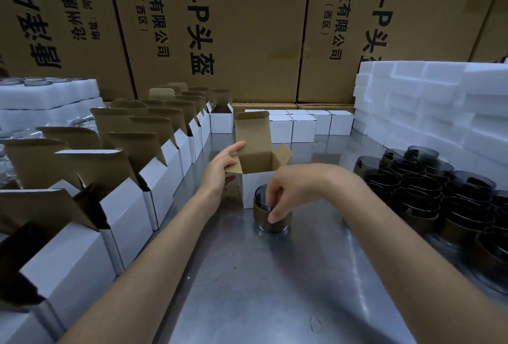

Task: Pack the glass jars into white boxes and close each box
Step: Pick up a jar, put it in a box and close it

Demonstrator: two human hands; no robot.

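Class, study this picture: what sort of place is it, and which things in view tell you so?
Probably a packing station in a warehouse or small factory: a row of open white boxes awaiting filling, a heap of dark glass jars, and large printed shipping cartons stacked behind the metal table.

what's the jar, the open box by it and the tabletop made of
Jar: looks like dark smoky glass, see-through at the rim, with a brown matte band around its body, material unclear.
Open box: thin cardboard, white outside, raw brown inside the flaps, with creased folds.
Tabletop: likely stainless steel, a dull grey sheet with scuffs and blurry reflections.
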